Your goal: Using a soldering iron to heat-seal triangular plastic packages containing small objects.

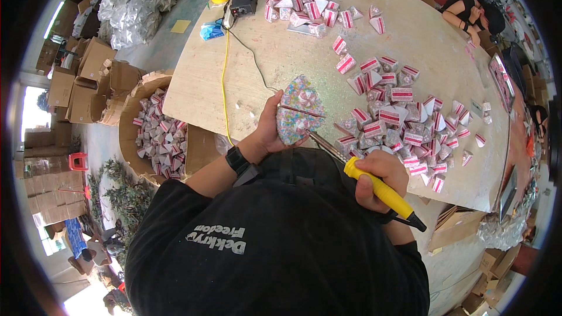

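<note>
My left hand [270, 124], a watch on its wrist, is closed around the outer side of a pair of toy cake slices [300, 111]. The two wedges lie side by side with a narrow gap between them. Their tops carry multicoloured sprinkles and a pale pink swirl each. Wrapped round a yellow-handled soldering iron [383, 192], my right hand [383, 178] is to the right of the slices. The iron's metal shaft [328, 144] points up and left, its tip close to the lower slice's edge; whether they touch I cannot tell.
Many pink-striped cake slices [404, 123] are heaped on the pale table [205, 76]. Others fill a cardboard box [130, 134] at the left. A yellow cord [226, 82] and dark cable cross the tabletop from a black power box [243, 2]. Another person [471, 14] sits at the far right.
</note>
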Available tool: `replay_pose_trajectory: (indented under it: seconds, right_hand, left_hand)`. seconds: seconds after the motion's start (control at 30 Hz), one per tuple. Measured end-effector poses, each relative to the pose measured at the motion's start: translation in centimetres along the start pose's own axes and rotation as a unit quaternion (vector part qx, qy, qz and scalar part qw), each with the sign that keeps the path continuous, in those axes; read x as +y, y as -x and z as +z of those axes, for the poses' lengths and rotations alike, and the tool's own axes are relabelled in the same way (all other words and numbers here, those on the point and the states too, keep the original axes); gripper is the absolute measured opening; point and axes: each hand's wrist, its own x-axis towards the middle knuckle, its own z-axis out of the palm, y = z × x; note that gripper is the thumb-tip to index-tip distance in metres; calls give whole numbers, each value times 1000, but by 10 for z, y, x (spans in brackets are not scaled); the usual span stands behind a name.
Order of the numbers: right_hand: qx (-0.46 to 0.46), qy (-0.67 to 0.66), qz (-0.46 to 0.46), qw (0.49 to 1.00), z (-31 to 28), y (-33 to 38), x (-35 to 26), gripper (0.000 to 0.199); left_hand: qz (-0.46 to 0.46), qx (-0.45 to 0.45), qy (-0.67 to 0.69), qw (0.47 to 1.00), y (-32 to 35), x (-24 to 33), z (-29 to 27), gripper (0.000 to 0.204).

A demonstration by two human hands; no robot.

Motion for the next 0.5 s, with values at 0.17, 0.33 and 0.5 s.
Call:
replay_pose_trajectory:
  seconds: [0.17, 0.33, 0.5]
  right_hand:
    - [0, 10, 41, 999, -1, 4, 0, 16]
    - [92, 5, 30, 995, 7, 8, 5, 23]
    - [167, -25, 160, 973, 15, 16, 11, 22]
  left_hand:
    - [1, -6, 4, 1000, -1, 0, 6, 67]
    - [21, 15, 61, 998, -4, 7, 9, 67]
    - [36, 4, 58, 998, 14, 24, -15, 62]
